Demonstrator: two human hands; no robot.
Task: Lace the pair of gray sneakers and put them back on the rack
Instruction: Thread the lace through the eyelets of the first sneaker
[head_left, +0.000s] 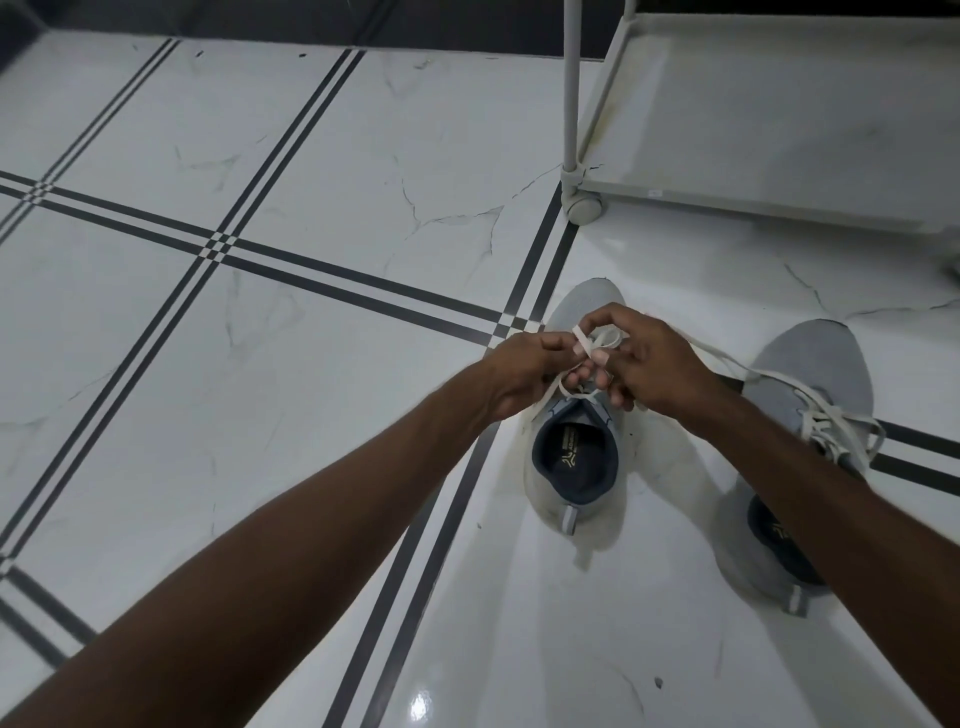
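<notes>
Left hand and right hand both pinch white lace, hiding the left sneaker eyelets. Right forearm covers part of the right sneaker. Rack cut off at frame's top-right.

sneakers: gray, navy lining | laces: white | floor: white marble, black stripes | rack: white

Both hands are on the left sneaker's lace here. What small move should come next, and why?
Probably pull the loops apart to tighten the bow. Both the left hand and right hand pinch the white lace above the left sneaker, and the loop looks loose. The right sneaker seems laced; the rack holds neither shoe.
</notes>
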